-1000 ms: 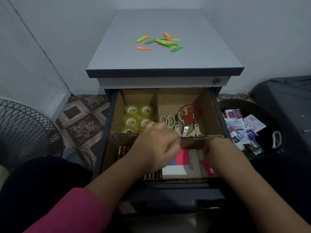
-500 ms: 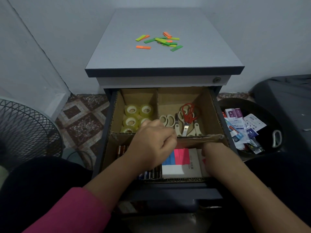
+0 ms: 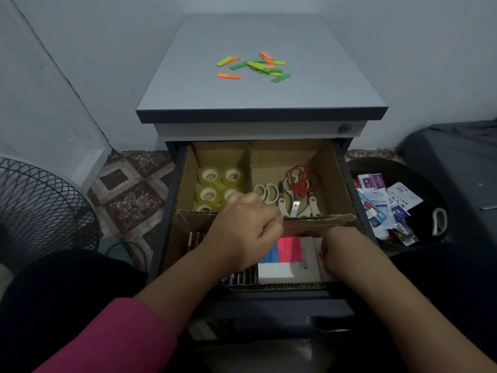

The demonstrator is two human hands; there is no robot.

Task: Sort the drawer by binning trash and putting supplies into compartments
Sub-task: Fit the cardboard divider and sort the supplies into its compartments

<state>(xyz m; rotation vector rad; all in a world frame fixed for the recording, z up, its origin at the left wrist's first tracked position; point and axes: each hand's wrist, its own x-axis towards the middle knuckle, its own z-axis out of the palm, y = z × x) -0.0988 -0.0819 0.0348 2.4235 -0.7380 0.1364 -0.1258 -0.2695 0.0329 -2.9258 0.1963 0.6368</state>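
The open drawer (image 3: 347,184) holds cardboard compartments. Tape rolls (image 3: 212,181) fill the back left one. Several scissors (image 3: 295,189) lie in the back right one. Batteries (image 3: 195,239) lie at the front left, partly hidden by my left arm. A white pad with pink and blue sticky flags (image 3: 287,250) sits at the front right. My left hand (image 3: 242,232) hovers over the middle divider with fingers curled; what it holds is hidden. My right hand (image 3: 341,249) reaches into the front right compartment beside the pad, pinching a small red strip (image 3: 321,256).
Green and orange paper strips (image 3: 255,66) lie scattered on the cabinet top (image 3: 336,84). A dark bin (image 3: 435,189) with wrappers and packaging (image 3: 387,205) stands on the floor to the right. A fan grille (image 3: 40,205) is at the left.
My left hand has shifted slightly left and back, uncovering more of the pink and blue flags. My right hand has sunk a little lower beside the pad.
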